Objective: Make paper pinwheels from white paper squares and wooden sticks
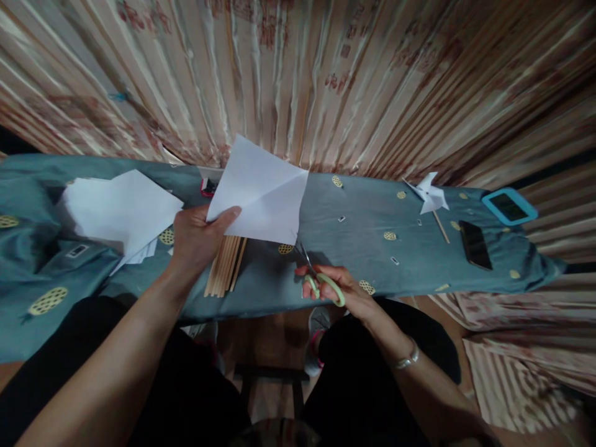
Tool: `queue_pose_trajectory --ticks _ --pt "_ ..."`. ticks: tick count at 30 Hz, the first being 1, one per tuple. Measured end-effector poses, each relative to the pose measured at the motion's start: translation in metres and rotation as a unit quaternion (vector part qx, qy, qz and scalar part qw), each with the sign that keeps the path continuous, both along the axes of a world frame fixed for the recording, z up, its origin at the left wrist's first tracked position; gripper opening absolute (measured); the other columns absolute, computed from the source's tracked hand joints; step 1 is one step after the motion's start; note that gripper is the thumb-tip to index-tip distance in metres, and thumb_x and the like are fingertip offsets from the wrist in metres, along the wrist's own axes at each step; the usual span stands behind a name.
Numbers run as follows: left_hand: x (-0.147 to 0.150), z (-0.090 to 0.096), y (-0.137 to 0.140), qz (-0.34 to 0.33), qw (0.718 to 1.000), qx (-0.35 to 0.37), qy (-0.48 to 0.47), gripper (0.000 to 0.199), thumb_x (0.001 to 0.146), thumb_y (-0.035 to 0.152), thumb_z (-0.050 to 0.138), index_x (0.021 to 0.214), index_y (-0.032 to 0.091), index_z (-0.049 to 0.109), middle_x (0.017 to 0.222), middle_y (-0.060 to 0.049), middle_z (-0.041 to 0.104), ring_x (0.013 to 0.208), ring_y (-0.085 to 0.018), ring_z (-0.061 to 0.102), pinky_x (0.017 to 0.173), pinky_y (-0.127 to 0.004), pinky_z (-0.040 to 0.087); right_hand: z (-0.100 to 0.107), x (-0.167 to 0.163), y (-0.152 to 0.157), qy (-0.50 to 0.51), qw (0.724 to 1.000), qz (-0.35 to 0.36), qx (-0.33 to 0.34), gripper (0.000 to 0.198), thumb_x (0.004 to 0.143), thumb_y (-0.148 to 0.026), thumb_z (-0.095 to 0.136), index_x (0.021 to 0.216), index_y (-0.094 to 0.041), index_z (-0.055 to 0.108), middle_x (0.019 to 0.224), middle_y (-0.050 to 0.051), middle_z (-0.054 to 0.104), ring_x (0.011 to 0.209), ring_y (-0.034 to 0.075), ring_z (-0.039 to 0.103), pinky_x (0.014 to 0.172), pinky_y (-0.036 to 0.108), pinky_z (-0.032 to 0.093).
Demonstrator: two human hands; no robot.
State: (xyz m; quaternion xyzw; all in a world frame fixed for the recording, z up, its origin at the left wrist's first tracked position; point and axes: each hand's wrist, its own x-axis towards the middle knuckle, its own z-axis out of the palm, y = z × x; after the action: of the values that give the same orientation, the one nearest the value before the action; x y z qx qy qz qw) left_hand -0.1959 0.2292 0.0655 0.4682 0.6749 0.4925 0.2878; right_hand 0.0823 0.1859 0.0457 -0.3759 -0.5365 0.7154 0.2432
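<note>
A white square sheet of paper [265, 192] with a faint diagonal crease is raised above the table. My left hand [198, 239] pinches its lower left corner, thumb on top. In my right hand [338, 285] is a pair of scissors [331, 289] with pale green handles. The scissor blades point up and away, their tips at the sheet's lower right corner; whether they touch the paper I cannot tell. Below the sheet lies a bundle of thin wooden sticks [225, 267], its far end hidden by the paper.
A pile of white paper [121, 208] lies on the left of the green cloth-covered table [363, 248]. A small red and black object [208, 187] sits behind my left hand. To the right are a paper pinwheel [432, 195] on a stick, a black phone [475, 245] and a blue-framed device [509, 207].
</note>
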Motion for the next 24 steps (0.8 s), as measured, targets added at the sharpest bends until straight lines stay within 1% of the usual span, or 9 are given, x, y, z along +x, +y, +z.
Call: queue_pose_trajectory --ticks 4,7,13,16,20,24 --pt "0.003 -0.004 -0.001 -0.012 0.999 0.003 0.033 0.029 0.073 0.041 0.072 0.071 0.012 0.073 0.054 0.003 0.059 0.057 -0.013 0.051 0.053 -0.023 0.039 0.001 -0.002 0.001 -0.006 1.0 0.002 -0.002 0.067 0.069 -0.064 0.074 0.114 -0.015 0.066 0.078 0.002 0.064 0.066 0.011 0.053 0.064 0.026 0.043" --pt "0.006 -0.006 -0.001 -0.023 0.999 -0.001 0.04 0.026 0.073 0.039 0.072 0.07 0.014 0.074 0.051 0.005 0.056 0.054 -0.011 0.048 0.05 -0.022 0.035 0.0 -0.001 0.002 -0.004 1.0 0.005 0.008 0.066 0.071 -0.063 0.073 0.114 -0.014 0.066 0.078 0.002 0.064 0.067 0.011 0.053 0.065 0.026 0.044" --pt "0.009 -0.01 -0.001 -0.034 0.999 -0.002 0.024 0.024 0.073 0.039 0.072 0.071 0.015 0.075 0.053 0.004 0.06 0.055 -0.011 0.049 0.051 -0.022 0.036 -0.001 -0.001 0.003 -0.009 1.0 0.007 0.012 0.065 0.071 -0.062 0.073 0.113 -0.013 0.066 0.077 0.002 0.064 0.067 0.011 0.054 0.067 0.026 0.046" --pt "0.011 -0.01 -0.002 -0.043 0.999 -0.009 0.017 0.023 0.073 0.037 0.072 0.076 0.014 0.076 0.055 0.004 0.061 0.055 -0.011 0.05 0.053 -0.023 0.037 -0.001 -0.001 0.003 -0.009 1.0 0.002 0.012 0.063 0.071 -0.062 0.073 0.112 -0.014 0.067 0.076 0.002 0.064 0.066 0.011 0.055 0.067 0.026 0.047" --pt "0.012 -0.009 -0.002 -0.032 0.999 -0.008 0.016 0.023 0.073 0.035 0.073 0.076 0.012 0.077 0.055 0.003 0.061 0.054 -0.011 0.05 0.052 -0.022 0.036 -0.003 -0.001 0.003 -0.002 1.0 0.0 0.011 0.06 0.072 -0.06 0.074 0.112 -0.016 0.067 0.075 0.0 0.064 0.066 0.011 0.056 0.067 0.027 0.048" --pt "0.012 -0.01 -0.002 -0.036 0.999 -0.011 0.003 0.023 0.072 0.034 0.073 0.075 0.012 0.077 0.054 0.003 0.06 0.053 -0.01 0.049 0.051 -0.022 0.035 -0.005 -0.001 0.003 0.003 1.0 -0.003 0.001 0.057 0.071 -0.057 0.076 0.11 -0.015 0.068 0.075 0.0 0.064 0.066 0.011 0.057 0.067 0.026 0.049"
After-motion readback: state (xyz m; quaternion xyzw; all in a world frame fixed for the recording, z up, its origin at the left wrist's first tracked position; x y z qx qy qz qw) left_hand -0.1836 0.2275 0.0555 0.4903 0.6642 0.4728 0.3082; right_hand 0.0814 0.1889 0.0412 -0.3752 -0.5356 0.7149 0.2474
